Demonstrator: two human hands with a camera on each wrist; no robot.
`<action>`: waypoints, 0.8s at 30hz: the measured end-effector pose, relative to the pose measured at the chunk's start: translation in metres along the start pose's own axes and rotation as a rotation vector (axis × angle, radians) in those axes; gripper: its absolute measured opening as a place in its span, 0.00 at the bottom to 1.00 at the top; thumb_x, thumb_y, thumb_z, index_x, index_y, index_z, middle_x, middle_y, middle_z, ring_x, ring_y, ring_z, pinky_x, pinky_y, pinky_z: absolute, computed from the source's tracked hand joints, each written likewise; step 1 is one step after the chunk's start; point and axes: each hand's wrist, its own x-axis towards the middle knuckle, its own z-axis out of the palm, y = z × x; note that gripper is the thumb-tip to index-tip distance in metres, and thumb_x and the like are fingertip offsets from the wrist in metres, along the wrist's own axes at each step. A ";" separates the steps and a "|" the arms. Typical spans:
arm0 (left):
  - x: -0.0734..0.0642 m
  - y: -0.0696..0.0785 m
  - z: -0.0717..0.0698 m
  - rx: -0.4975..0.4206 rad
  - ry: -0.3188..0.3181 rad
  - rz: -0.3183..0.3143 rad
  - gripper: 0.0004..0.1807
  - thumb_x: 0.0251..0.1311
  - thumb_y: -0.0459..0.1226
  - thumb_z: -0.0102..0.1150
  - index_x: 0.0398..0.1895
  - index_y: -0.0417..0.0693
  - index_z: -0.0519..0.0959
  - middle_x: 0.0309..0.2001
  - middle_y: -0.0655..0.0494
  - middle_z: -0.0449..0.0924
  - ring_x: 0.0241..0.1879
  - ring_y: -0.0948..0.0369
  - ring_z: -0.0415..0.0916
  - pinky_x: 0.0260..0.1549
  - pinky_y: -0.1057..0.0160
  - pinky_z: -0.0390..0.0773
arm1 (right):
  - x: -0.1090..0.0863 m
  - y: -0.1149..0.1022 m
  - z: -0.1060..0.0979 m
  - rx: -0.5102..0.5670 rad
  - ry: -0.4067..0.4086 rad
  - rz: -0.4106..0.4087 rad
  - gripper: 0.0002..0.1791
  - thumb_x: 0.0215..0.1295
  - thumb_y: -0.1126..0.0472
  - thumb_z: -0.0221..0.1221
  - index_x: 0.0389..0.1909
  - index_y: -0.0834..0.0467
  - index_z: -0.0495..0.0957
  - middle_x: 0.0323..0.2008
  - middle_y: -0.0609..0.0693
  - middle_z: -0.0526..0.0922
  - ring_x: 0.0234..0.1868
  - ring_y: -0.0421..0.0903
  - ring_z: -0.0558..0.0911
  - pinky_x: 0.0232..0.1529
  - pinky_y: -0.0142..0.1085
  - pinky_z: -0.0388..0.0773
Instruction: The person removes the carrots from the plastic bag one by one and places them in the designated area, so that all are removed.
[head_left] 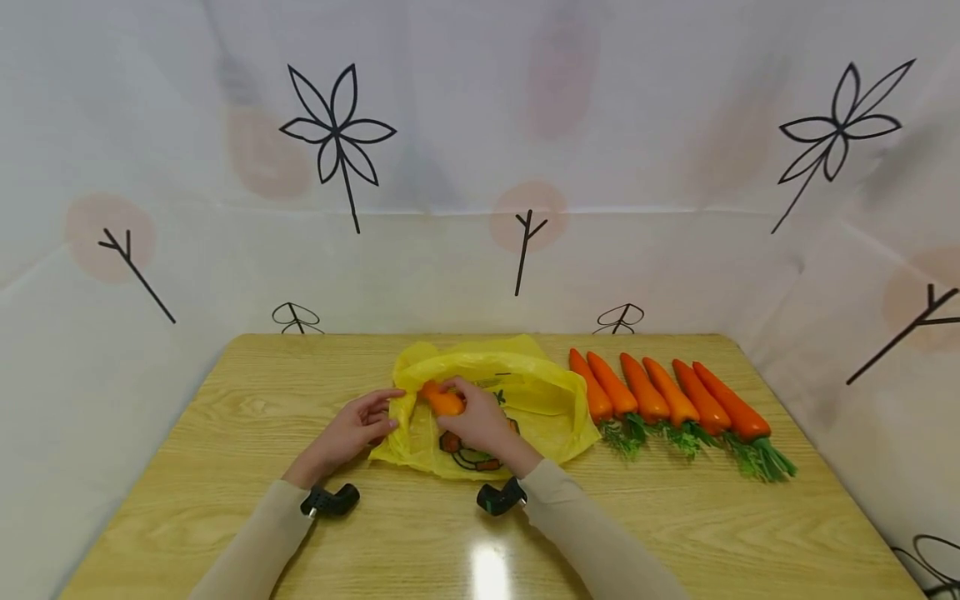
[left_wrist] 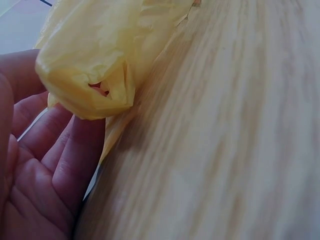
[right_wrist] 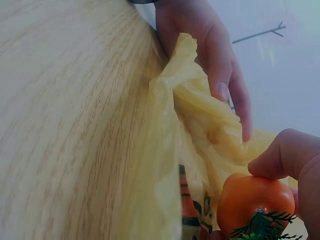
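Note:
A yellow plastic bag (head_left: 540, 429) lies on the table with its mouth spread and a printed orange-and-black picture showing. My left hand (head_left: 356, 429) holds the bag's left edge; the left wrist view shows its fingers around the bunched yellow plastic (left_wrist: 90, 65). Inside the bag mouth, my right hand (head_left: 480, 417) grips an orange carrot (head_left: 444, 402) by its thick end. Green leaves (right_wrist: 262, 225) sprout from that end in the right wrist view. The carrot's narrow end points toward the bag's left side, beside the left hand.
Several orange carrots (head_left: 645, 392) with green tops lie in a row right of the bag, the nearest close to its right edge. The wooden table (head_left: 247, 433) ends at a pale patterned cloth (head_left: 450, 267) behind. Black devices (head_left: 330, 500) sit on both wrists.

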 end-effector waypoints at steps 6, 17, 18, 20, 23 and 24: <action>0.001 0.000 0.000 0.016 -0.003 0.003 0.28 0.72 0.33 0.56 0.72 0.37 0.64 0.29 0.52 0.65 0.23 0.63 0.62 0.23 0.67 0.67 | -0.007 0.000 -0.008 0.030 0.013 -0.011 0.22 0.60 0.62 0.65 0.56 0.51 0.77 0.40 0.52 0.80 0.26 0.46 0.76 0.23 0.38 0.75; 0.001 -0.001 -0.001 0.021 0.005 -0.009 0.28 0.72 0.33 0.56 0.72 0.41 0.64 0.28 0.53 0.64 0.22 0.63 0.61 0.23 0.67 0.66 | -0.022 0.000 -0.024 0.050 0.034 -0.027 0.22 0.62 0.62 0.65 0.58 0.49 0.79 0.47 0.54 0.80 0.28 0.47 0.75 0.25 0.38 0.74; 0.001 0.000 -0.001 0.017 0.005 -0.013 0.28 0.71 0.33 0.56 0.72 0.41 0.64 0.29 0.53 0.64 0.22 0.63 0.60 0.23 0.67 0.66 | -0.023 0.001 -0.025 0.047 0.037 -0.030 0.22 0.62 0.61 0.65 0.59 0.49 0.79 0.48 0.54 0.80 0.28 0.46 0.75 0.24 0.37 0.74; 0.001 0.000 0.000 0.011 0.005 -0.017 0.28 0.72 0.33 0.56 0.72 0.42 0.64 0.29 0.52 0.64 0.22 0.63 0.60 0.23 0.67 0.66 | -0.025 0.003 -0.027 0.045 0.042 -0.030 0.22 0.63 0.61 0.64 0.59 0.48 0.80 0.48 0.55 0.80 0.27 0.46 0.75 0.23 0.37 0.74; 0.000 0.001 0.000 0.003 0.004 -0.020 0.28 0.72 0.33 0.56 0.73 0.42 0.64 0.29 0.51 0.64 0.22 0.63 0.60 0.23 0.66 0.66 | -0.029 0.007 -0.031 0.047 0.042 -0.043 0.23 0.63 0.60 0.64 0.60 0.48 0.80 0.49 0.56 0.80 0.24 0.45 0.75 0.21 0.38 0.74; 0.000 0.002 0.001 0.002 0.003 -0.018 0.28 0.71 0.34 0.56 0.73 0.42 0.64 0.29 0.51 0.64 0.22 0.63 0.60 0.23 0.66 0.66 | -0.030 0.008 -0.032 0.044 0.043 -0.050 0.22 0.63 0.60 0.64 0.60 0.49 0.80 0.49 0.56 0.81 0.23 0.45 0.75 0.20 0.38 0.74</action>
